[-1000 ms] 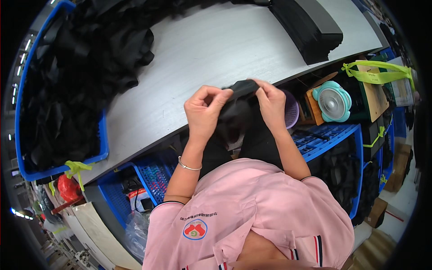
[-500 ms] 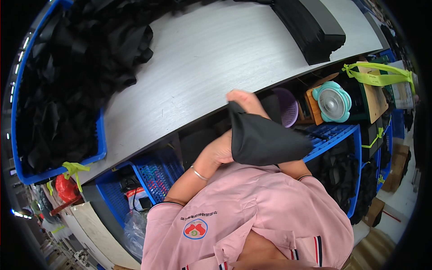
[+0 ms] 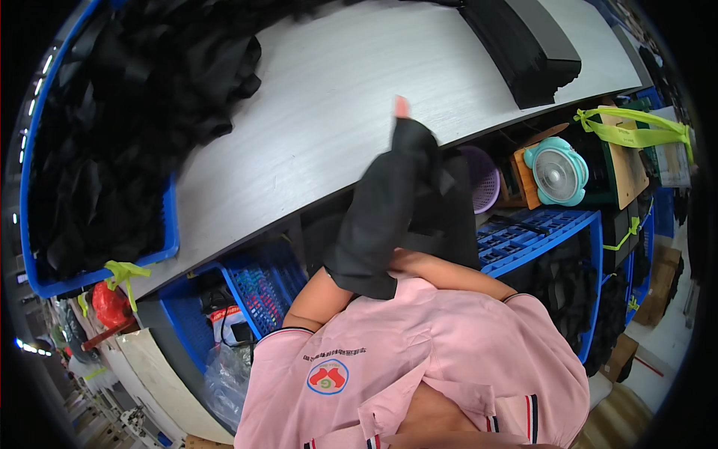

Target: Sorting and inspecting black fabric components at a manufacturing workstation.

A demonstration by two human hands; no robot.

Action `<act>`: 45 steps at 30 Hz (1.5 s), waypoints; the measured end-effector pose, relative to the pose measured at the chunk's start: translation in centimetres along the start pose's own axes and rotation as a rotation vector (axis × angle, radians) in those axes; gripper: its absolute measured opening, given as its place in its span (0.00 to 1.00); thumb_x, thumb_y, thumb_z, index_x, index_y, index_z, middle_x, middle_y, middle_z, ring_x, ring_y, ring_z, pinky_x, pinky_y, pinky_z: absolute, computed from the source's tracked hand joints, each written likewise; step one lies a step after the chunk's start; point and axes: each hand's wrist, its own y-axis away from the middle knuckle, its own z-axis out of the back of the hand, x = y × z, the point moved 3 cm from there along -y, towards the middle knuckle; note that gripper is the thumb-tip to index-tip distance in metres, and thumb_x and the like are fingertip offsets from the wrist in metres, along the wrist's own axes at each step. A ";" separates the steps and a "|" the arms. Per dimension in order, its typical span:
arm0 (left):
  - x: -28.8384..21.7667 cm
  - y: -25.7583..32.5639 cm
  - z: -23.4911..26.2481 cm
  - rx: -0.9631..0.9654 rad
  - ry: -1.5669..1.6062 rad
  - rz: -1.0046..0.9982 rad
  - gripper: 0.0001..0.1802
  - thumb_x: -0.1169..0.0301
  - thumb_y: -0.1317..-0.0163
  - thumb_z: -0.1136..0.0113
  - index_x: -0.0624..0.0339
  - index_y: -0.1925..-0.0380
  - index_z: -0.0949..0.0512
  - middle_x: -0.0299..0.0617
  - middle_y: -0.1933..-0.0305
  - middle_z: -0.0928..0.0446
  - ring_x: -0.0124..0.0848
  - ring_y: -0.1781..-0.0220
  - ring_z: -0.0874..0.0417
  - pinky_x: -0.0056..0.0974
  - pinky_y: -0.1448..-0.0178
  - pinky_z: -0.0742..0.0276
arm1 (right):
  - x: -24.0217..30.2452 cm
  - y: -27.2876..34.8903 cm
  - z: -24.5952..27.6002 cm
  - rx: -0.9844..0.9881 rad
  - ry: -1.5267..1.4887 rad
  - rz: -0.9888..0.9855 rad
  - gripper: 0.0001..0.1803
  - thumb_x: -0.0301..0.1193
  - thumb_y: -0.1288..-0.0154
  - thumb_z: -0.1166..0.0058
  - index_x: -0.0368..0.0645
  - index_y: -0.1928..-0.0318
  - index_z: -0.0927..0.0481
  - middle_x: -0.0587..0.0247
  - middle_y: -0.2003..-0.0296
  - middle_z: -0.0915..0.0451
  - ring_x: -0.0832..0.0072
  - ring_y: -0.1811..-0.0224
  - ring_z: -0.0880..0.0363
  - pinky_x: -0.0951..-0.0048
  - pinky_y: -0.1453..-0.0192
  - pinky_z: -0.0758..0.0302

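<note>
A black fabric sleeve [image 3: 376,213] is drawn over my left forearm, one end close to the elbow, the other up over the hand. From its upper end poke the stretched-out, slightly blurred fingertips of my left hand [image 3: 402,107], above the table's front edge; the rest of that hand is hidden inside the cloth. My right hand [image 3: 406,260] reaches across my front and is closed on the sleeve's side near the lower end, its fingers mostly behind the fabric.
A blue crate [image 3: 173,224] at the left overflows with black fabric pieces [image 3: 112,150] onto the grey table [image 3: 314,112]. A black stack [image 3: 523,52] lies at the far right. Below the table edge are a purple basket [image 3: 486,179], a teal fan [image 3: 557,170] and blue baskets [image 3: 538,232].
My left arm has gone into the black fabric and its fingertips have come out above the table. The right hand has drawn back toward my body with the cloth's lower end.
</note>
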 end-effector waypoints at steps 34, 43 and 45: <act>4.3 5.9 11.8 0.375 -0.511 -0.588 0.27 0.63 0.23 0.55 0.62 0.28 0.40 0.44 0.28 0.33 0.35 0.31 0.28 0.39 0.29 0.32 | -6.9 -13.3 13.2 -0.302 -0.350 -0.719 0.17 0.24 0.36 0.39 0.36 0.46 0.21 0.55 0.51 0.19 0.67 0.49 0.18 0.69 0.43 0.25; 5.0 4.1 13.7 0.487 -0.655 -0.642 0.29 0.63 0.23 0.53 0.63 0.27 0.41 0.44 0.28 0.33 0.36 0.32 0.27 0.38 0.30 0.30 | -6.1 -13.8 12.1 0.116 -0.112 -0.419 0.10 0.24 0.40 0.37 0.34 0.57 0.18 0.52 0.43 0.22 0.54 0.39 0.26 0.61 0.35 0.29; 3.7 1.7 14.4 0.502 -0.683 -0.660 0.29 0.63 0.24 0.53 0.63 0.27 0.41 0.44 0.28 0.33 0.37 0.32 0.27 0.38 0.31 0.30 | -6.5 -13.2 12.3 0.295 -0.652 -0.477 0.06 0.24 0.38 0.38 0.32 0.65 0.19 0.53 0.46 0.21 0.58 0.39 0.26 0.64 0.35 0.31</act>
